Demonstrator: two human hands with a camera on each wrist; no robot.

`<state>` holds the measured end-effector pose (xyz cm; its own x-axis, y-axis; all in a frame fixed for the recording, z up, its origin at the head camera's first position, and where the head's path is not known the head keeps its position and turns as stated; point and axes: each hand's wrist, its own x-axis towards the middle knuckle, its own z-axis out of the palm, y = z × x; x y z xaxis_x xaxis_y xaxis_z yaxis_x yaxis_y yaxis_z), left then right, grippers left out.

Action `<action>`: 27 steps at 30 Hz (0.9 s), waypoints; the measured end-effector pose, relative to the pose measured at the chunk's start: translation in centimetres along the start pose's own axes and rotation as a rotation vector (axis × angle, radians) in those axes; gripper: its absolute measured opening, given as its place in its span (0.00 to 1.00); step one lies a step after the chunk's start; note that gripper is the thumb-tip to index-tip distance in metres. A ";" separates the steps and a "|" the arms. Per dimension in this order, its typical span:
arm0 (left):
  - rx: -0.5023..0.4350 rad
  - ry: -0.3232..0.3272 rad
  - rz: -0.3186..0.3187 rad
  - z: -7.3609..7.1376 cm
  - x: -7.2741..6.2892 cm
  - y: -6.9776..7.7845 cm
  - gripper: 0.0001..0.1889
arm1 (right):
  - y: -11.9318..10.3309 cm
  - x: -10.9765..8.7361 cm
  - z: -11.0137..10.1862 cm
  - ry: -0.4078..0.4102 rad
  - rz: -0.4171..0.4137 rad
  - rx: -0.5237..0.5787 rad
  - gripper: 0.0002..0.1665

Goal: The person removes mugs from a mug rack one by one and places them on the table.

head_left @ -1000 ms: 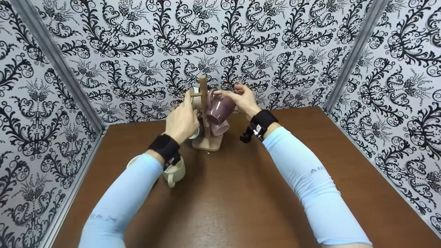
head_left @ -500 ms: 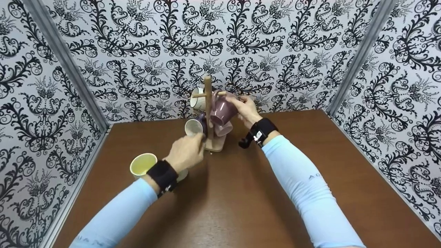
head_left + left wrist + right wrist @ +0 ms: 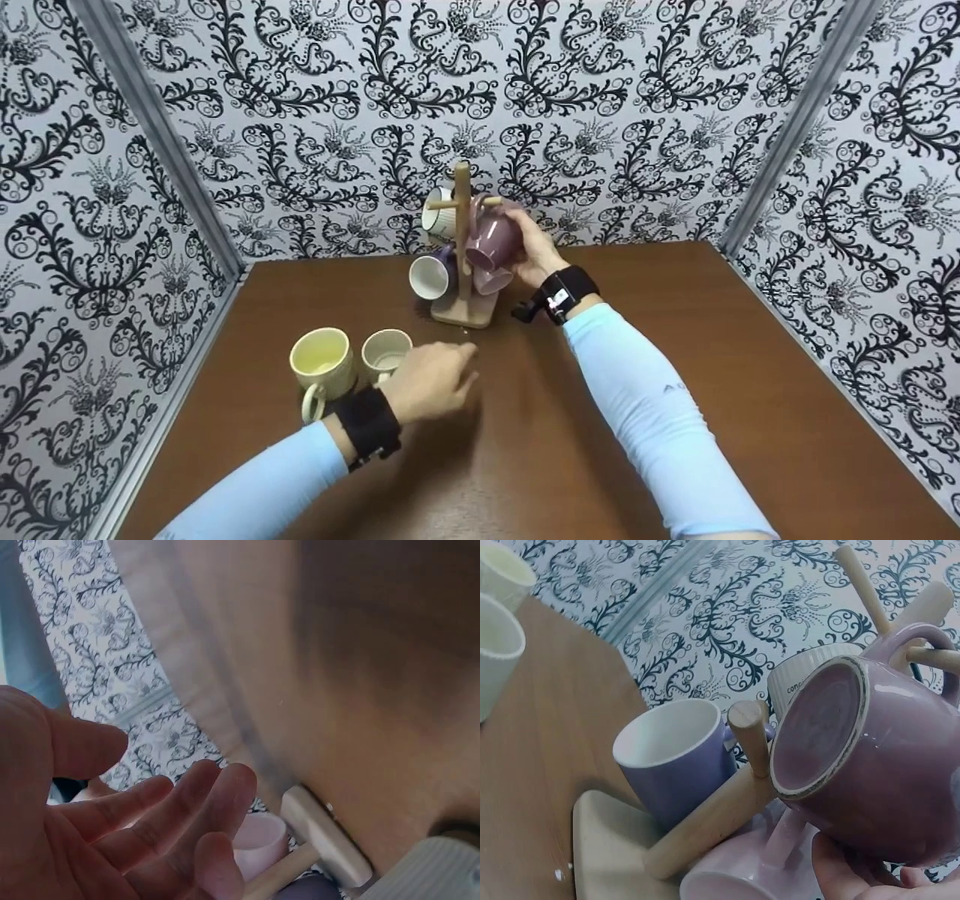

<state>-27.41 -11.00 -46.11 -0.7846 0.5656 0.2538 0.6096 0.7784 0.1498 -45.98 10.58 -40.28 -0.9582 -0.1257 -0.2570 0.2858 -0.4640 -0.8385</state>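
Mauve mug (image 3: 495, 238): upper R of mug rack, off the table; tilted, base facing down-L. Hdl looped round the upper R peg; R hand on the body.
L sleeve (image 3: 262, 480): lt blue, lower L, reaching in over table.
Yellow mug (image 3: 334, 379): upright on table, far L of the mugs; hdl twd viewer.
L strap (image 3: 369, 424): blk, round L wrist, just in front of yellow mug.
Cream mug (image 3: 385, 347): upright on table just R of yellow one; part hidden by L hand.
L hand (image 3: 435, 381): above table, near cream mug; fingers loosely bent, thumb apart (L wrist view), holds nothing.
Purple mug (image 3: 430, 277): hung lower L of rack, white inside, mouth twd L/front.
Ribbed mug (image 3: 442, 220): white, upper L, behind post; printed lettering, part hidden in R wrist view.
Mug rack (image 3: 463, 225): wood, upright post w/ side pegs, flat base on table (image 3: 570, 435).
Pale pink mug (image 3: 493, 282): lower R, below mauve mug, part covered by it.
R hand (image 3: 538, 251): fingers closed round R side of mauve mug, gripping it; some fingertips hidden.
R strap (image 3: 570, 289): blk, w/ small device.
R sleeve (image 3: 660, 405): lt blue, lower R.
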 end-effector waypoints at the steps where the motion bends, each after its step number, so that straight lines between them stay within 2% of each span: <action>1: 0.008 -0.007 0.007 0.1 -0.1 0.1 0.09 | 0.0 0.1 0.0 -0.014 0.007 0.017 0.41; 6: 0.037 -0.056 0.033 1.0 -0.5 0.0 0.09 | 0.3 0.4 -0.1 -0.044 0.022 0.065 0.40; 12: 0.035 -0.109 0.056 2.1 -0.8 0.1 0.09 | 0.9 0.6 -0.1 0.002 0.027 0.093 0.44; 16: 0.030 -0.133 0.064 2.6 -1.0 0.3 0.09 | 0.9 0.5 -0.1 0.025 -0.004 0.064 0.45; 24: 0.034 -0.152 0.099 2.5 -1.3 0.3 0.09 | 1.1 0.2 0.6 0.033 -0.018 0.058 0.37; 27: 0.035 -0.161 0.106 2.6 -1.4 0.2 0.09 | 1.1 0.2 1.0 0.004 -0.023 0.105 0.33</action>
<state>-26.47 -10.92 -48.90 -0.7256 0.6792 0.1099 0.6879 0.7193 0.0967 -45.87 9.18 -40.74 -0.9644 -0.1106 -0.2404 0.2605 -0.5565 -0.7890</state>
